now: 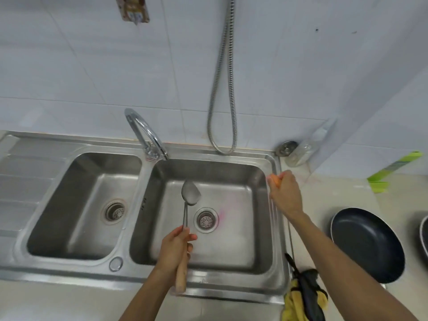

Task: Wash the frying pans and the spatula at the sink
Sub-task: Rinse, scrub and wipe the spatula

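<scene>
Your left hand (174, 247) sits low in the middle of the frame, fingers curled round the wooden handle of the spatula (190, 194). The handle end points down towards the bottom edge, over the front rim of the sink (209, 288). The metal shaft runs up from your fist, and the blade hangs over the right basin (256, 181), just above and left of the drain (205, 220). Whether the blade touches the basin floor cannot be told. A faint pink stain lies on the floor just right of that drain.

Your right hand (285, 193) is at the right rim of the sink, right of centre in the frame. It is closed tight round a small orange thing (274, 180) that peeks out at the knuckles; what it is cannot be made out.

A dark frying pan (368, 244) lies open side up on the counter at the right of the frame, well apart from the sink. The edge of a second pan (425, 237) shows at the far right border, just beside the first.

The left basin (81, 205) fills the left centre. The tap (148, 133) rises from the back rim between the two basins, spout curving to the left. A metal hose (222, 89) loops down the tiled wall in the upper middle. A yellow cloth (293, 300) with something dark on it hangs at the sink's front right corner, lower right of the frame.
</scene>
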